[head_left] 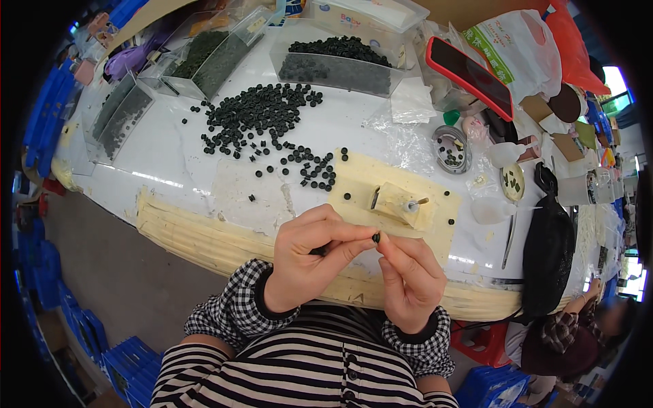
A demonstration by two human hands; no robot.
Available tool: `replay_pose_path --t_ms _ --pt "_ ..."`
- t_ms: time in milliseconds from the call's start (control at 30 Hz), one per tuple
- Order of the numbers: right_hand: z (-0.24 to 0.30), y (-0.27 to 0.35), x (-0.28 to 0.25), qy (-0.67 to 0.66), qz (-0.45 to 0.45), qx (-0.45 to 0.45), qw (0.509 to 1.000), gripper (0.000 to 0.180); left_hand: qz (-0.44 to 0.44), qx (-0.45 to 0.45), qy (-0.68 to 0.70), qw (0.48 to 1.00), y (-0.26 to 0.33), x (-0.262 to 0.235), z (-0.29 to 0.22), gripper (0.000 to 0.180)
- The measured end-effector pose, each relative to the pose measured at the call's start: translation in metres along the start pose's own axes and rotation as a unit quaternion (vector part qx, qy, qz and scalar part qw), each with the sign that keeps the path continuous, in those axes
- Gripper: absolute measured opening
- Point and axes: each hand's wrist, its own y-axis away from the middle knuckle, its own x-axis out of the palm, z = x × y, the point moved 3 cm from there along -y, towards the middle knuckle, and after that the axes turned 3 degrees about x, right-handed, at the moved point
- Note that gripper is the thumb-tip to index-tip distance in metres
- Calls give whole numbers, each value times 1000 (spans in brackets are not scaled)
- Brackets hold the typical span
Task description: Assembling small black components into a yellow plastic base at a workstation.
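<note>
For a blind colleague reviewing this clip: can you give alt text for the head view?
Two bare hands, left hand and right hand, pinch a small black ring between their fingertips above a white table strewn with loose black rings, beside a cream wooden jig.

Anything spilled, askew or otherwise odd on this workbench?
The small black parts lie loose in a heap on the white table, with strays scattered toward the cream jig board. They look laid out rather than spilled. The left hand and right hand pinch one black piece between them.
</note>
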Motion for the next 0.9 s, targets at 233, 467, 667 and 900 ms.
replay_pose_path --t_ms 233,467,667,900 --pt "0 1 -1 -2 -2 -4 1000 32 -10 11 14 1000 -1 1 1 19" --pt "-2 3 0 -19 -13 8 1000 33 -8 7 7 1000 -1 0 2 19" --pt "-3 4 1 -21 0 8 1000 33 -6 8 14 1000 0 1 3 19" --pt "-1 0 0 -8 22 -17 1000 33 0 9 25 1000 0 0 4 19"
